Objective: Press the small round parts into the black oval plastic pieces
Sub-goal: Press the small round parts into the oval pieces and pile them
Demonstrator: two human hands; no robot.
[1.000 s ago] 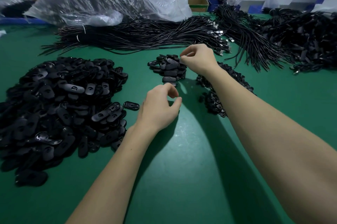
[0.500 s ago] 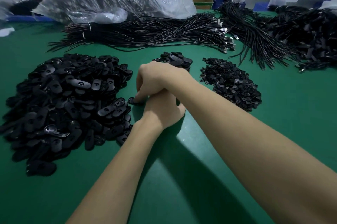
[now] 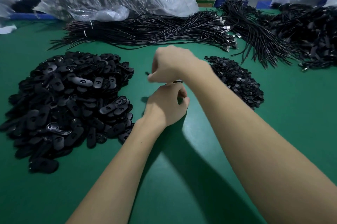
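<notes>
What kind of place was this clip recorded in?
Most likely a small factory assembly bench: a green work table heaped with black oval pieces, a pile of small round parts and bundled black cables.

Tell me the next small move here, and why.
Probably bring the right hand down to the left hand and press the parts together. The right hand is blurred just above it, fingers curled on something dark; the left hand's fingers are curled too, contents hidden.
</notes>
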